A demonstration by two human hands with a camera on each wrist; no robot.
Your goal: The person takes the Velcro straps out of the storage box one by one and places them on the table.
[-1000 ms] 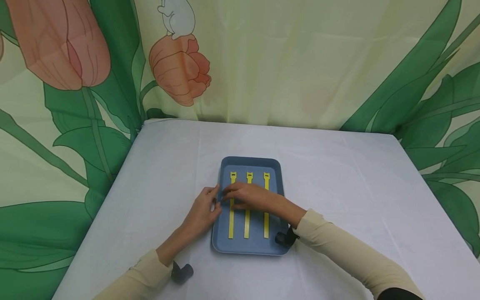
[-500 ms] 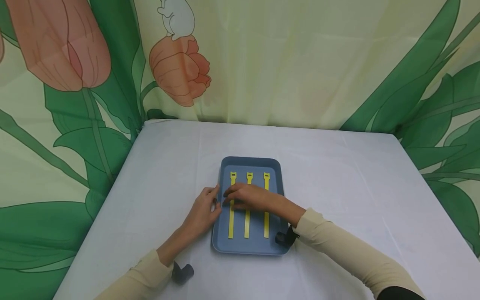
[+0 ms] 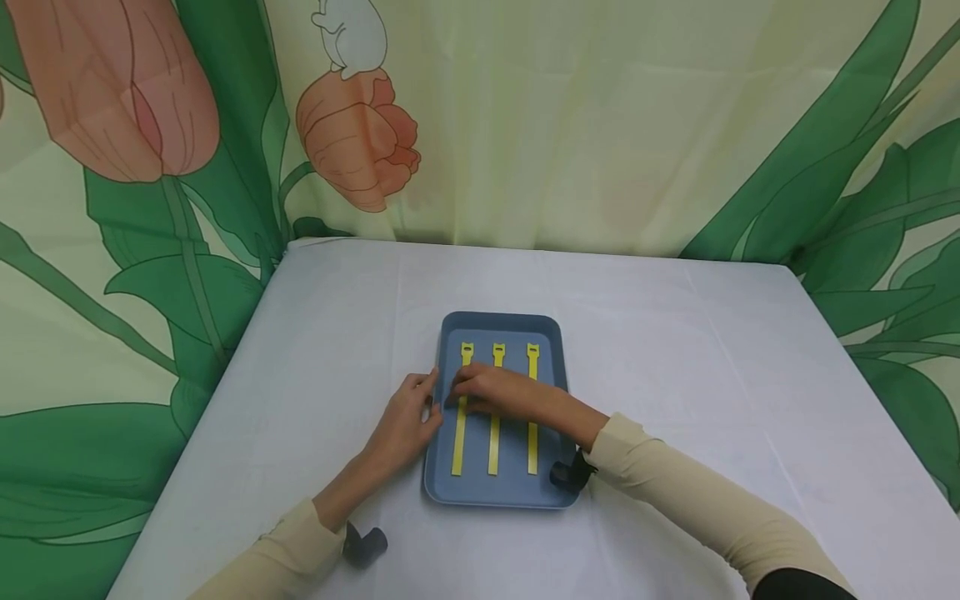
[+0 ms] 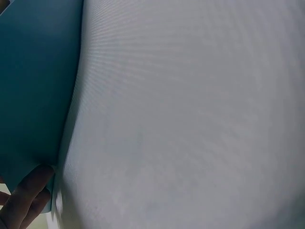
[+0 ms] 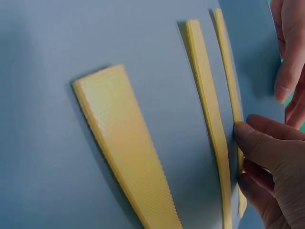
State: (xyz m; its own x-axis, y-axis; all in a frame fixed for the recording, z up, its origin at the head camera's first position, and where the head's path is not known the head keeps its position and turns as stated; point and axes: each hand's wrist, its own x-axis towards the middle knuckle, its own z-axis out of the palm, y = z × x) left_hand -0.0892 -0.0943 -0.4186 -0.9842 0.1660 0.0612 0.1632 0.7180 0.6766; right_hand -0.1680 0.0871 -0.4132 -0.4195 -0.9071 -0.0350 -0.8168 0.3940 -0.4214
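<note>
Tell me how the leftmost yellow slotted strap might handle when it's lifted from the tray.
The leftmost yellow slotted strap looks thin and narrow, so it's probably light and somewhat floppy. Its flat shape suggests it would slide, not roll, if pushed across the tray.

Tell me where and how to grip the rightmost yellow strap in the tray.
Pinch the rightmost yellow strap by its long edges, probably best on the near half, coming from above: it is narrow and lies flat on the blue tray, and the right wrist crosses over its middle.
</note>
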